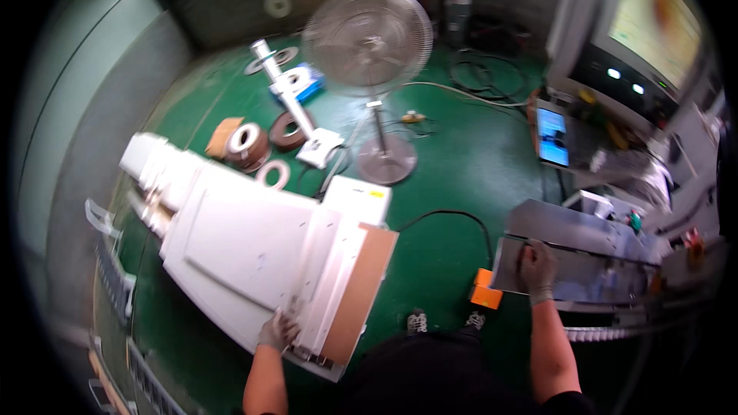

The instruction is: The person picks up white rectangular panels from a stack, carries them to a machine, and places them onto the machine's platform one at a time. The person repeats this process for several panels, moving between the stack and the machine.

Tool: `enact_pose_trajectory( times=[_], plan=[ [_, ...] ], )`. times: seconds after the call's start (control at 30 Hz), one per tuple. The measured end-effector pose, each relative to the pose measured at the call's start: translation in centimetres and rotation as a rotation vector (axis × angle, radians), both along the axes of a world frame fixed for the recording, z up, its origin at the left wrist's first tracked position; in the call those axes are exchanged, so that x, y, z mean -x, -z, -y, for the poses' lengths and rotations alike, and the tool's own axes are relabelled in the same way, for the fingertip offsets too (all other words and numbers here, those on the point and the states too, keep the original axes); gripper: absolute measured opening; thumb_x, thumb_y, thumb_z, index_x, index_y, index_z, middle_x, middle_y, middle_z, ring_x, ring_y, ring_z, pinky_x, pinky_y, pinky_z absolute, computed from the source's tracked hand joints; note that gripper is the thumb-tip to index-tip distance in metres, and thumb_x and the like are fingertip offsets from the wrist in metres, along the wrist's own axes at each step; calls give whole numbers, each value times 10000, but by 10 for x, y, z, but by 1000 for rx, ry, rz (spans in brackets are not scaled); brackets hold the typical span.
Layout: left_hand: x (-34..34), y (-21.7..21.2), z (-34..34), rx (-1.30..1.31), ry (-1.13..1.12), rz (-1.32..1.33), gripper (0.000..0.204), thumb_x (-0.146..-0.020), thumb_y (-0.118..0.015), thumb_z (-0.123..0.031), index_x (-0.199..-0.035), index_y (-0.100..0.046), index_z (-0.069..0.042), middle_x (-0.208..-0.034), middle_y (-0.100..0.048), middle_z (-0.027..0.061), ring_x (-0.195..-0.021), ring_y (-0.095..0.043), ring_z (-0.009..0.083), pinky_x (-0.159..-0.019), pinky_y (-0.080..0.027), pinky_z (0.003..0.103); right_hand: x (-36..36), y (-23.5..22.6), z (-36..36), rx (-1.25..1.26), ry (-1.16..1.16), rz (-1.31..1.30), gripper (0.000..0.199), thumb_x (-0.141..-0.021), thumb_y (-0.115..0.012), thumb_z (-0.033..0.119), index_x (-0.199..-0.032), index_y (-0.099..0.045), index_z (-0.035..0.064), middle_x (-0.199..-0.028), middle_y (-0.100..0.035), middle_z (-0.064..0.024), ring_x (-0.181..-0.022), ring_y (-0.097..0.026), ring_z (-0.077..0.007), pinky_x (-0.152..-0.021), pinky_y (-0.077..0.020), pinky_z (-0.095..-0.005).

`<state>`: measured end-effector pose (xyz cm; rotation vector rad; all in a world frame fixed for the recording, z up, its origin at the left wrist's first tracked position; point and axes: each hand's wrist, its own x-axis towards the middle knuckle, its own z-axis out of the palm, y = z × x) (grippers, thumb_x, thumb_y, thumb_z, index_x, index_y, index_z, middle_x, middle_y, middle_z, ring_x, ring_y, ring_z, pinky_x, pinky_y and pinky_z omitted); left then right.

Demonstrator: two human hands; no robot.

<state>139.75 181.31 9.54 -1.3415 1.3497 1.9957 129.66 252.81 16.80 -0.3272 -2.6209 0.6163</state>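
Note:
My left hand [278, 330], in a pale glove, rests at the near edge of a stack of white panels [254, 242] with its fingers apart; the fingers are slightly blurred. Beside it, long white strips [317, 292] and a brown board [359, 292] lie along the stack's right side. My right hand [537, 267], also gloved, is closed over a grey metal plate [503, 265] on the machine bench at the right. What its curled fingers hold, if anything, is hidden.
A standing fan [369, 42] rises beyond the stack, near rolls of edging tape [247, 147] and a white stand [288, 100]. An orange box [486, 290] with a black cable sits by my feet. A phone [552, 137] and a lit screen [653, 19] are at right.

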Motion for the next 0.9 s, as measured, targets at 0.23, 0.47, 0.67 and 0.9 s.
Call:
enact_pose_trajectory(
  times=[0.23,0.47,0.67,0.9],
  plan=[
    [48,-3,-71,84,-451,-122,426,-1009,-536,-522,-1102,-547,-107,-915,-646,59,-779,-678,237,-601,-558,293,-2,6,-4,-36,-46,-23,198,-950,-597,205,-1033,-678,44,-989,-695,-173,-924,-679,-356,-822,-531,-416],
    [4,18,-158,8,-142,-396,382,-1075,-456,-418,-972,-593,-76,-750,-624,78,-773,-662,206,-664,-550,322,5,6,38,322,-170,53,151,-946,-614,147,-1006,-673,22,-956,-690,-119,-879,-666,-219,-796,-520,-342],
    [-51,-36,-261,-355,-99,-213,491,-1051,-496,-458,-1388,-516,-101,-1275,-639,108,-1107,-624,248,-928,-526,435,-15,40,198,1065,-493,769,439,-1000,-627,323,-1297,-543,12,-1221,-627,-144,-1075,-640,-254,-894,-522,-363],
    [-59,-17,-196,-352,-590,-296,491,-1042,-433,-469,-1368,-536,-116,-1375,-583,94,-1291,-531,303,-1093,-431,482,-45,56,275,1314,-640,837,463,-1029,-582,379,-1222,-566,-42,-1050,-670,-101,-957,-639,-183,-860,-532,-342]
  ],
)
